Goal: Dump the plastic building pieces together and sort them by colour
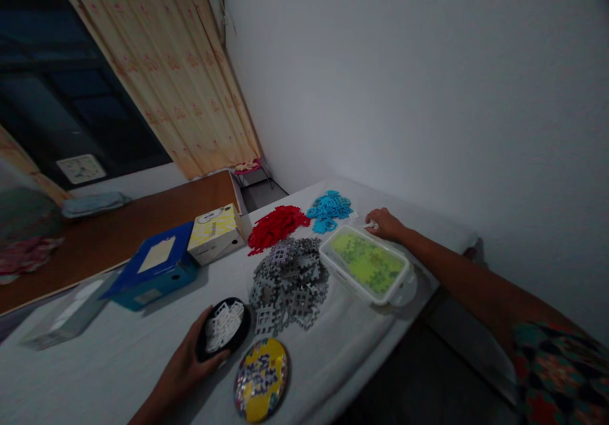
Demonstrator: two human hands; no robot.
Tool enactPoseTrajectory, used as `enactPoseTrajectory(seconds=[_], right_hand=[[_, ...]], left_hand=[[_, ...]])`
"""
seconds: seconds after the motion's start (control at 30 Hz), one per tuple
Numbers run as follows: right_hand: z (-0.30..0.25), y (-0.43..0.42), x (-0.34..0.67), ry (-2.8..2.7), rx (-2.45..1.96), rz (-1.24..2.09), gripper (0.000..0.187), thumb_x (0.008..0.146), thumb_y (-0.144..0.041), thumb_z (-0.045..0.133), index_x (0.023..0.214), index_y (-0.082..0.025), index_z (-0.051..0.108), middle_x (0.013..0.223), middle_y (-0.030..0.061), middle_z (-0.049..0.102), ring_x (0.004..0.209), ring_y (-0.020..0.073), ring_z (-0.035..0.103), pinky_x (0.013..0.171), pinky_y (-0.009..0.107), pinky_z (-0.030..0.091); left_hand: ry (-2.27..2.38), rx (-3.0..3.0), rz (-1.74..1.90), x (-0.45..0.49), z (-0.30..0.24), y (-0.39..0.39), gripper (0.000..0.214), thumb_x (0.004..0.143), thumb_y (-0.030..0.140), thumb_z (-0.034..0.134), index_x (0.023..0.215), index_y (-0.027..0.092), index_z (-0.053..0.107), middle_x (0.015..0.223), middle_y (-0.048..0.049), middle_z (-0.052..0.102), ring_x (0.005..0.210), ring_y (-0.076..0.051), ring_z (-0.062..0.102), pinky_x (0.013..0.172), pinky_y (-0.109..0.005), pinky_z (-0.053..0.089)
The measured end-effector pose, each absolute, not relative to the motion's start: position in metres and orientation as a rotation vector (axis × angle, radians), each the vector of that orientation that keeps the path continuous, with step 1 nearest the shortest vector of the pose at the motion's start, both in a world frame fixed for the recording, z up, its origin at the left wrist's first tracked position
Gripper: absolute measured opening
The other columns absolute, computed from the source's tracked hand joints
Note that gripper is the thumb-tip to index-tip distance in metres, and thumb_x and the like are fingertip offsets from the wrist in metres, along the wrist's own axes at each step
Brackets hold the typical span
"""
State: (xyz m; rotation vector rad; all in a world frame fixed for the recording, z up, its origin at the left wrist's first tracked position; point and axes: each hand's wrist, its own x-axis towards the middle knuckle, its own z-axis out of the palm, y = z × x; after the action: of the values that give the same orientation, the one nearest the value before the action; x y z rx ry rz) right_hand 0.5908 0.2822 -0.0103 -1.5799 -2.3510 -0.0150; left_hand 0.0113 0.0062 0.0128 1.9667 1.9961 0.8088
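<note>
Bowl in left hand, box beside right hand

At lower left of centre, left hand curls around the bowl. Grey pieces lie at centre. Right of centre, right hand pinches something white, too blurred to name.

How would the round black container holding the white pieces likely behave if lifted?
The black container would probably spill if tilted far: its top is open and the white pieces look loose. It seems likely light for its size, since those pieces look thin. The left hand spans it, so it should lift fairly easily.
</note>
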Motion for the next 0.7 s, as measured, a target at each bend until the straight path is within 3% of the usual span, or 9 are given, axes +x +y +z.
enactPoseTrajectory(seconds=[0.13, 0.43, 0.7], right_hand=[[-0.01, 0.282, 0.59, -2.31, -1.702, -0.026, 0.038, 0.084, -0.052, 0.06, 0.107, -0.023, 0.068, 0.102, 0.0114, 0.064, 0.1, 0.0267, 0.051, 0.087, 0.036, 0.041], [0.003, 0.257, 0.577, -2.177, -1.894, -0.06, 0.037, 0.087, -0.051, 0.056, 0.106, -0.021, 0.065, 0.11, 0.015, 0.061, 0.108, 0.029, 0.05, 0.08, 0.034, 0.045], [0.006, 0.245, 0.569, -2.117, -1.912, -0.042, 0.031, 0.088, -0.048, 0.051, 0.104, -0.023, 0.059, 0.109, 0.01, 0.067, 0.091, 0.0242, 0.061, 0.067, 0.031, 0.041]], left_hand=[[1.956, 1.957, 0.809, 0.012, 0.013, 0.006, 0.094, 0.063, 0.051, 0.076, 0.142, 0.014, 0.041, 0.143, -0.0198, 0.052, 0.128, -0.038, 0.053, 0.105, -0.05, 0.046], [1.923, 2.006, 0.75, 0.011, 0.014, 0.007, 0.094, 0.065, 0.05, 0.076, 0.143, 0.013, 0.04, 0.145, -0.0205, 0.049, 0.129, -0.038, 0.052, 0.107, -0.049, 0.045], [1.895, 2.086, 0.742, 0.009, 0.014, 0.01, 0.092, 0.064, 0.048, 0.077, 0.143, 0.016, 0.042, 0.144, -0.0177, 0.052, 0.127, -0.037, 0.054, 0.105, -0.048, 0.047]])
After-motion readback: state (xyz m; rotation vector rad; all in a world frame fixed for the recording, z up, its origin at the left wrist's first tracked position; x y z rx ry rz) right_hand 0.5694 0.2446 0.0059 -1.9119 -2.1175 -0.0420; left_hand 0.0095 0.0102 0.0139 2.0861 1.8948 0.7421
